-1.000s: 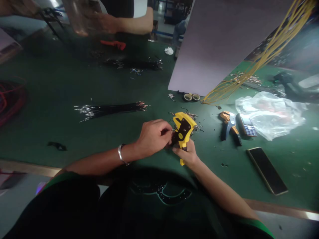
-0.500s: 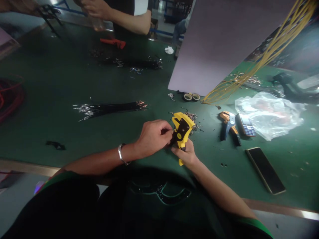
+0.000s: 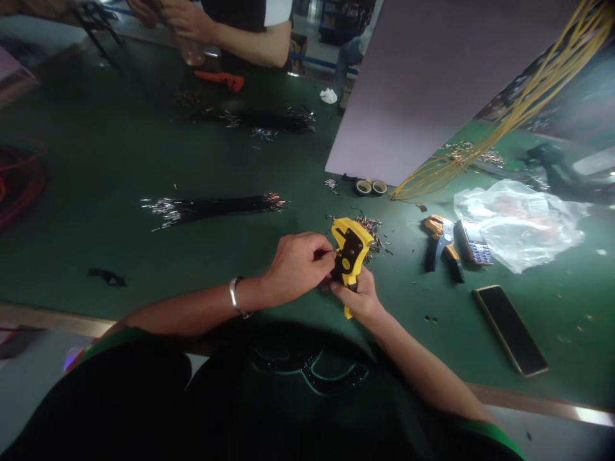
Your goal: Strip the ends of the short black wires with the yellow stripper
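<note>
My right hand (image 3: 359, 296) is wrapped round the handles of a yellow and black wire stripper (image 3: 354, 246), held upright over the green table. Pinched fingers of my left hand (image 3: 303, 266) sit at the left side of the stripper's jaws, closed on a thin wire whose length is mostly hidden by the hand. A heap of small cut scraps (image 3: 372, 229) lies just behind the tool. To the left and further back rests a bundle of black wires (image 3: 216, 205), with silvery ends on the left and coppery ends on the right.
Right of my hands lie an orange and black stripping tool (image 3: 442, 243), a keypad phone (image 3: 475, 242), a smartphone (image 3: 510, 330) and a clear plastic bag (image 3: 521, 221). Tape rolls (image 3: 371, 187) sit below a pale panel (image 3: 408, 89) and yellow wires (image 3: 504, 128). Across the table, a person's hand (image 3: 189, 19) is visible.
My left hand has shifted very slightly right, closer against the stripper. The stripper stays almost in place. Across the table, the other person's hands have moved a little.
</note>
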Available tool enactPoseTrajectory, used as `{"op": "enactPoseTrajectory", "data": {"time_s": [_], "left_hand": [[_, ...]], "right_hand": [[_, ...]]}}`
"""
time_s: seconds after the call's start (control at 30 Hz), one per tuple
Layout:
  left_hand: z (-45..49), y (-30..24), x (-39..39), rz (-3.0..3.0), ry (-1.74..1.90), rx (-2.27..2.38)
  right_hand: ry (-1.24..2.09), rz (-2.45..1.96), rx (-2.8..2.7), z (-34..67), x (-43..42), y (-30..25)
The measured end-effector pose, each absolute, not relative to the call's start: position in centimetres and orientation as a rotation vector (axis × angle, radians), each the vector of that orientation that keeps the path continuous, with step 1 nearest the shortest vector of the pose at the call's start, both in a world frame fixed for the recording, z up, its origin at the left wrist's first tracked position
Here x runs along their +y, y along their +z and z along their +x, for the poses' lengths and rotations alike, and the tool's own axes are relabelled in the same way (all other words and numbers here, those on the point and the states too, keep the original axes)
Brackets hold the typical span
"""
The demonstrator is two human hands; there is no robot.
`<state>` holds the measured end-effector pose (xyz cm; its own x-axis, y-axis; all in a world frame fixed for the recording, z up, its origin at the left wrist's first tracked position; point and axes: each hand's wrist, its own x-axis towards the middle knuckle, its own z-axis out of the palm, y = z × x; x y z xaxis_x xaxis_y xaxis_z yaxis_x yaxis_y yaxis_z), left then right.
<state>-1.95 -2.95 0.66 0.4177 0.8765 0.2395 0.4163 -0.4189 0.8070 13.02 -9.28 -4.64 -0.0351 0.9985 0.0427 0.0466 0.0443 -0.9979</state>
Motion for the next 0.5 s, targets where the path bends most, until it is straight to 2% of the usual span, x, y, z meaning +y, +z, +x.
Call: {"op": "enactPoseTrajectory", "data": {"time_s": [0.5], "left_hand": [[-1.96,0.24,-2.88,1.981,0.905,1.085]], "right_hand": [[1.185,-1.251,-1.284,13.17,-9.41,-5.17]]}}
